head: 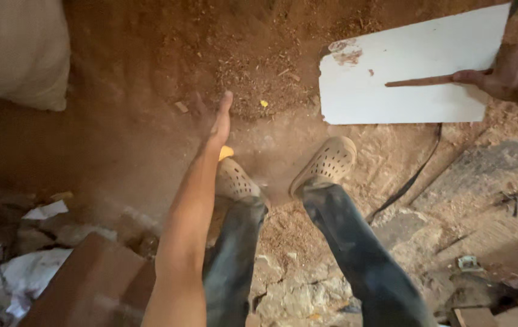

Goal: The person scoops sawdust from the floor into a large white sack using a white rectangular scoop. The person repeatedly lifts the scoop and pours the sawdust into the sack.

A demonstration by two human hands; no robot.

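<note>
Rough woodworking shop: sawdust heap [259, 66], rubble floor [295, 290], cut white board [404, 72].

The left hand [219, 118] stretches flat and open at frame centre, empty; the right hand [513, 72], upper right, has its fingers curled in a grip.

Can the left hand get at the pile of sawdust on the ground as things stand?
Probably yes. The left hand is open and stretched out over the edge of the sawdust pile, with nothing between them. The right hand holds the white board off to the side.
</note>
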